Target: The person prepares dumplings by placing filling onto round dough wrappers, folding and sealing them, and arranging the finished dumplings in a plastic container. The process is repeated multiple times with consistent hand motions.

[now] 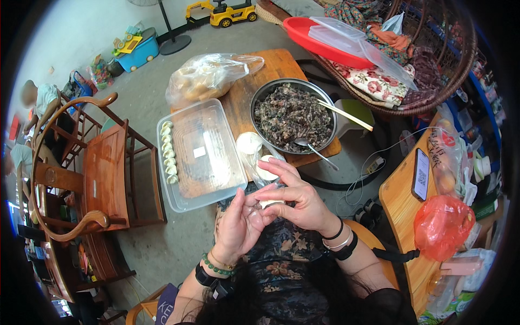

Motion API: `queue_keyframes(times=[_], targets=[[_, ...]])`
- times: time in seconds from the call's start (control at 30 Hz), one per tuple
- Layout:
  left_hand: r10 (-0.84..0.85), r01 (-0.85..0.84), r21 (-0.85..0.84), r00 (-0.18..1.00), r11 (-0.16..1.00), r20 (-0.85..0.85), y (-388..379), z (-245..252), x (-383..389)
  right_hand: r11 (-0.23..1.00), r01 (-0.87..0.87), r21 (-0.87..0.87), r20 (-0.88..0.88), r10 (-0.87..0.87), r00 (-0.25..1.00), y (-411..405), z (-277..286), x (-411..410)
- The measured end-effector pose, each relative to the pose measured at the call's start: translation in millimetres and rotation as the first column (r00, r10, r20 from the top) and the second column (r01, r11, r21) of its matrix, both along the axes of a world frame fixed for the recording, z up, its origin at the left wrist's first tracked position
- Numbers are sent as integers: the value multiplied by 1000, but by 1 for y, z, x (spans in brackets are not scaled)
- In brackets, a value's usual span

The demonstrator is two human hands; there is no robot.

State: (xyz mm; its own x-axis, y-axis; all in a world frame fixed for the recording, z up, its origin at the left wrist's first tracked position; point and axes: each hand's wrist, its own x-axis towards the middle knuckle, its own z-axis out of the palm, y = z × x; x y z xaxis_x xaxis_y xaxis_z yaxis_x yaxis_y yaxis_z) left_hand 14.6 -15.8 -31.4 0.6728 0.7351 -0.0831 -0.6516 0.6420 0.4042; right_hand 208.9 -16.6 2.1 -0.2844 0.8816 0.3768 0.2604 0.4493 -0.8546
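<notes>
Between thumb and fingers, my right hand (298, 199) pinches a small dumpling (271, 202) over my left hand (245, 221), which is half open, palm up, its fingers partly hidden behind the right. Just beyond my hands lie round dough wrappers (249, 143) in and on clear plastic. A clear plastic tray (199, 205) has a row of folded dumplings (168, 152) along its left side. The steel bowl (254, 118) to the right holds minced filling (290, 113), with a metal spoon (321, 156) and chopsticks (347, 115) resting in it.
The wooden table (280, 61) also bears a plastic bag of round, pale brown items (199, 83). A wooden armchair (105, 178) stands left. On the right side table (400, 195) lie a phone (421, 174) and a red bag (443, 227). Two people (46, 97) are at far left.
</notes>
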Motion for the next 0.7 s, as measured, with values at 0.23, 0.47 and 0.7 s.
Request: queue_keyframes(times=[0.23,0.47,0.7], targets=[[71,-70,4,996,998,-47,-3,1,6,992,22,126,96,-34,995,3,-9,-2],[64,-63,34,997,997,-33,1,-9,1,994,106,-14,-126,-107,986,0,-2,-14],[108,-104,55,991,993,-83,-2,6,7,988,90,128,-104,-77,992,3,-21,-6]])
